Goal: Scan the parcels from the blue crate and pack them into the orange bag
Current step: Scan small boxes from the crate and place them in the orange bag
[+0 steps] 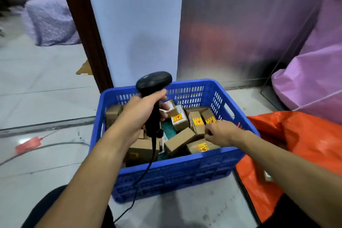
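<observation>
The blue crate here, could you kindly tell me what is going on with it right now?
A person is sorting a blue crate of small cardboard boxes on the floor. The left hand grips a black scanner above it; the right hand reaches in, fingers at a yellow-stickered box, grip unclear. The orange bag lies open to the crate's right.

Blue perforated plastic crate [175,172] before you: smooth, slight sheen. Brown cardboard parcels [180,139]: matt paper board; yellow-red stickers [203,147] on them glossy. Your black plastic handheld scanner [153,81]: matt shell. Orange woven-plastic bag [305,135]: crinkled, faint shine. Grey tiled floor [37,83]: polished, reflective. Silver metal wall panel [240,33]: brushed.
</observation>
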A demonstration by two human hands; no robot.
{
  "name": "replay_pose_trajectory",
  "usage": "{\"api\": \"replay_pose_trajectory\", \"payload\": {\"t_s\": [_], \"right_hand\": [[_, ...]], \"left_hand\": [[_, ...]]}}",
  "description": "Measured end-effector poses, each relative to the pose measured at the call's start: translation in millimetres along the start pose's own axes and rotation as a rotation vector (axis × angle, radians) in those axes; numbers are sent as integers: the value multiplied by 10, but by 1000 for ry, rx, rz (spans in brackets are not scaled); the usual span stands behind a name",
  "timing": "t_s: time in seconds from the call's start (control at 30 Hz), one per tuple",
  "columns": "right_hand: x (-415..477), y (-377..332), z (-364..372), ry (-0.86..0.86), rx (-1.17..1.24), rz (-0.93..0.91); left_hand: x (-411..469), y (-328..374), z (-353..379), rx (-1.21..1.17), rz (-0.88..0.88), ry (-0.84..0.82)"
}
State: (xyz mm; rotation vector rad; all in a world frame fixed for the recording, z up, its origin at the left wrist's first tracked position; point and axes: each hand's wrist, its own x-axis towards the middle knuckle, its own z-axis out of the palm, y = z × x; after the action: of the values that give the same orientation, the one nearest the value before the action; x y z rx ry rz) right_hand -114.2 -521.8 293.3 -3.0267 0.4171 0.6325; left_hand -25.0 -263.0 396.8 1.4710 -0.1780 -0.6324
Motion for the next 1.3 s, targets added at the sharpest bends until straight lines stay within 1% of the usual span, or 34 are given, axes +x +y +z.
{"api": "replay_pose_trajectory", "payload": {"t_s": [0.1, 0.27, 0.33, 0.43, 0.53, 0.7, 0.83, 0.9, 1.0, 1.13, 1.3], "right_hand": [[256, -305, 25, -11, -52, -77], [598, -812, 276, 4, -280, -264], [716, -1037, 374, 19, -310, -333], [870, -1313, 473, 0, -217, -394], [988, -1478, 575, -66, -77, -426], [1131, -1600, 647, -163, 56, -320], [1139, -1667, 601, -140, 38, -278], [1128, -1667, 552, -122, 100, -254], [1088, -1622, 425, -76, 258, -210], [956, -1419, 194, -5, 533, -133], [608, -1103, -144, 42, 810, 2]], "left_hand": [[99, 61, -253, 22, 7, 50], [216, 56, -525, 35, -17, 98], [240, 54, -593, 56, -21, 116], [274, 32, -655, 74, -42, 131], [294, 20, -685, 69, -44, 150], [311, 59, -693, 63, -13, 144], [327, 66, -703, 44, -2, 141], [327, 69, -701, 37, -1, 147], [313, 72, -711, 9, 10, 167], [295, 100, -702, -65, 54, 176], [295, 112, -663, -68, 75, 211]]}}
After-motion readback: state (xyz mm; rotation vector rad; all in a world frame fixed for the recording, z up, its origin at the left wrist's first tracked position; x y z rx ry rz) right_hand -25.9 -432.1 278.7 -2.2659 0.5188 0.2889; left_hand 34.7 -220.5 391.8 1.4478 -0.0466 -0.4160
